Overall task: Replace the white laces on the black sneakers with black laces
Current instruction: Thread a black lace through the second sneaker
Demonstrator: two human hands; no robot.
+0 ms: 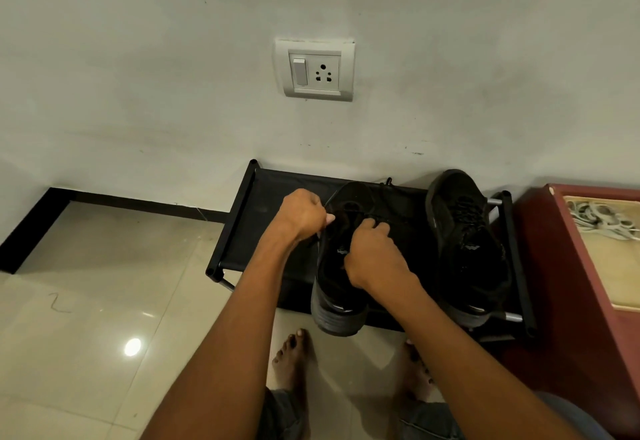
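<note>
— Black laces (349, 212) are going into the left sneaker (341, 266), which sits on the low black rack (242, 231) by the wall, heel hanging over the near edge. The right sneaker (467, 245) stands beside it on the rack, and looks already laced in black.

— What would make this step go well?

— Judging by the pull, each pass should be drawn snug and even on both sides before the next eyelet, the lace kept flat, the shoe held from sliding off the near edge.

— And the person's hands?

— The left hand (304, 212) is fisted at the shoe's left side, fingers curled, apparently pinching a lace end drawn out leftward. The right hand (372, 251) lies over the tongue, fingertips bent down onto the lacing; whether it truly pinches a strand cannot be told, dark on dark. Both forearms reach in from the near edge. White laces (602, 219) seem to lie on the red cabinet (554, 283), far right.
</note>
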